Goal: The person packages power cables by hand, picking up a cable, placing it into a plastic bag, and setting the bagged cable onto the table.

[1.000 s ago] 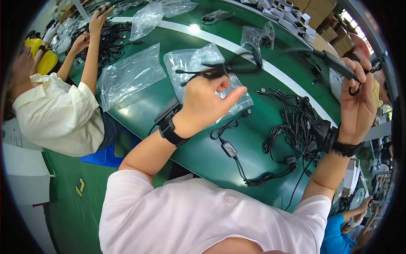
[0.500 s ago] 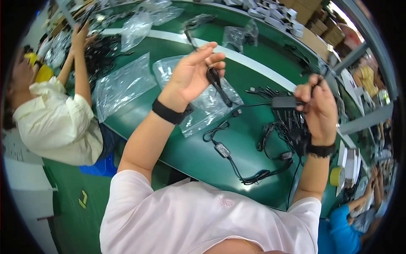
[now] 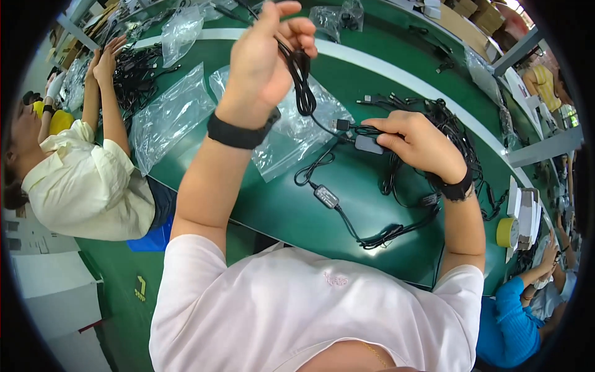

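Note:
My left hand (image 3: 263, 65) is raised over the far part of the green table, its fingers curled round a black cable. A looped bundle of that cable (image 3: 302, 84) hangs beside the palm, and a strand runs toward my other hand. My right hand (image 3: 421, 142), lower and to the right, pinches folded cable together with a small dark inline box (image 3: 370, 144). A black USB plug (image 3: 341, 124) sticks out left of these fingers. Below, another black cable with a labelled inline box (image 3: 325, 196) lies on the table.
Clear plastic bags (image 3: 170, 118) lie left of and beneath my left hand. A heap of black cables (image 3: 455, 127) sits behind my right hand. Yellow tape (image 3: 507, 232) stands at the right edge. A co-worker in a pale shirt (image 3: 87, 180) handles cables at left.
My left hand has moved up and away, with the cable loops now hanging open to view. My right hand has come down and left, bringing the inline box toward the middle.

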{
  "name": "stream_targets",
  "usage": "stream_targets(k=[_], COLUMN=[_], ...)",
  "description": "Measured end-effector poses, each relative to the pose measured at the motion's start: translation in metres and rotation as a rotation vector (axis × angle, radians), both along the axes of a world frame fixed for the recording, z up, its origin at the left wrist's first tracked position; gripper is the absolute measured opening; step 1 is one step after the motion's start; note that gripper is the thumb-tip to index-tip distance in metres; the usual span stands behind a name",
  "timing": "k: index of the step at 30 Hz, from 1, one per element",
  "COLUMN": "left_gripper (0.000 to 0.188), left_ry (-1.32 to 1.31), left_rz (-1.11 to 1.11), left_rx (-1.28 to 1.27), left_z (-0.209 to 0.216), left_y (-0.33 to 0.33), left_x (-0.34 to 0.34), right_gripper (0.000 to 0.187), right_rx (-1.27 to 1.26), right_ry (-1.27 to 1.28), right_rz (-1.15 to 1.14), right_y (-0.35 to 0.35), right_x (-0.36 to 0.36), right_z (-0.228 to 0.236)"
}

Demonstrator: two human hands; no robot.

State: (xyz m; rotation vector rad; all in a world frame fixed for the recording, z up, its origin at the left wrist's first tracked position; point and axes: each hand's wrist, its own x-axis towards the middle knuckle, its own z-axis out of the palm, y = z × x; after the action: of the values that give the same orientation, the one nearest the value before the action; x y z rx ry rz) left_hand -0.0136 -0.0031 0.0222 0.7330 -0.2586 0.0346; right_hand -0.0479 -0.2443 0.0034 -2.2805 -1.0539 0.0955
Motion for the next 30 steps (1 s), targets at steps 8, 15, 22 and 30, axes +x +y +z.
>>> stream_targets(k=[8,15,22,30], left_gripper=[0.035,0.063,0.033,0.021], left_ry=[-0.328,-0.374,-0.142,-0.105], left_rz=[-0.215,-0.443,-0.663,-0.242], left_rx=[1.272,1.485,0.770,0.276], left_z=[-0.007,-0.027,-0.036,-0.038], left_y=[-0.021,-0.050,-0.044,-0.039], left_x=[-0.015,-0.018,-0.020,-0.022], right_gripper=[0.035,0.026,0.030,0.048], right_rx=[-0.255,-0.371,0.247,0.647], right_ry=[-0.073,-0.094,0.165,0.114], right_rz=[0.176,0.075,-0.126,-0.187], right_y=[-0.004,0.003,0.026,0.056], right_x=[-0.007,0.003,0.013,-0.001], right_z=[0.018,0.045,0.068,-0.027])
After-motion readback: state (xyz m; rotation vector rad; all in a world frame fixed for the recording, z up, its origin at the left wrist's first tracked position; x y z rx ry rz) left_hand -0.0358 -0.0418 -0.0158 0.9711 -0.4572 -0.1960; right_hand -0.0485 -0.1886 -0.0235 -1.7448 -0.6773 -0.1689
